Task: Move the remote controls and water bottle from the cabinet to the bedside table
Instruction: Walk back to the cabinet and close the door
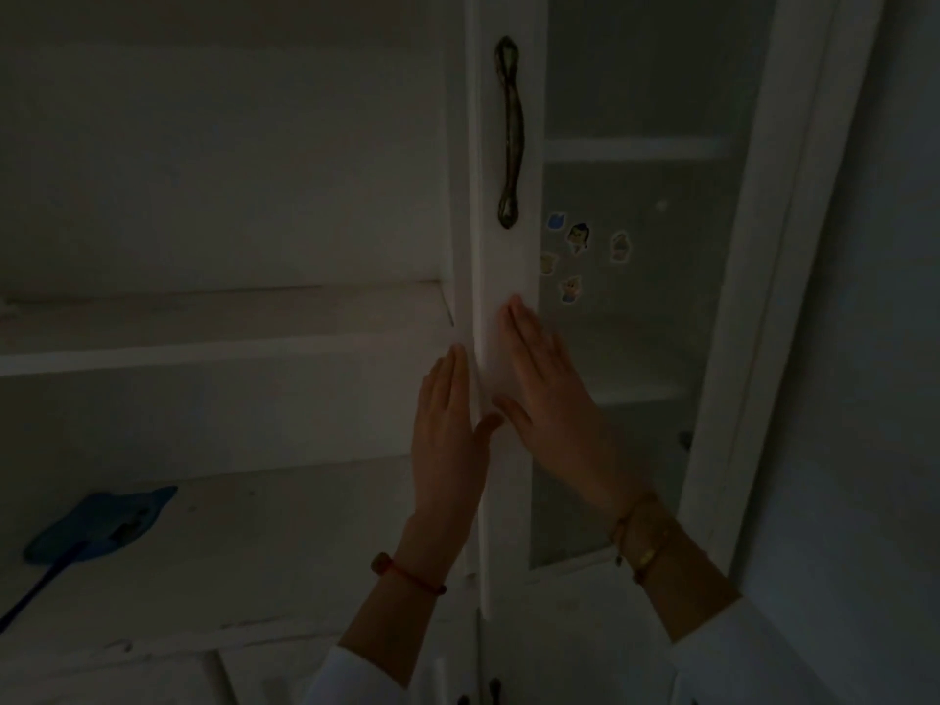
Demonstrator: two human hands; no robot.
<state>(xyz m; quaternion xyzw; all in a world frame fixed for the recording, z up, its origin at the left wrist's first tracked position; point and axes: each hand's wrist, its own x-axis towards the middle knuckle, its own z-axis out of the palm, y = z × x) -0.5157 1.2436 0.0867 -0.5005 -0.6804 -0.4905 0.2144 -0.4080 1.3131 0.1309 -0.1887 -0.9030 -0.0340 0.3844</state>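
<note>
The scene is dim. A white cabinet door (506, 277) with a dark metal handle (510, 129) and a frosted glass panel (636, 297) stands in front of me. My right hand (547, 389) lies flat on the door's white frame below the handle, fingers extended. My left hand (447, 435) rests flat along the door's left edge, thumb toward the right hand. Both hands hold nothing. No remote control or water bottle shows in the head view.
Open white shelves (218, 353) lie to the left of the door. A blue fly swatter (96, 526) rests on the lower shelf. Small cartoon stickers (580, 236) dot the glass. A wall (875, 399) stands at the right.
</note>
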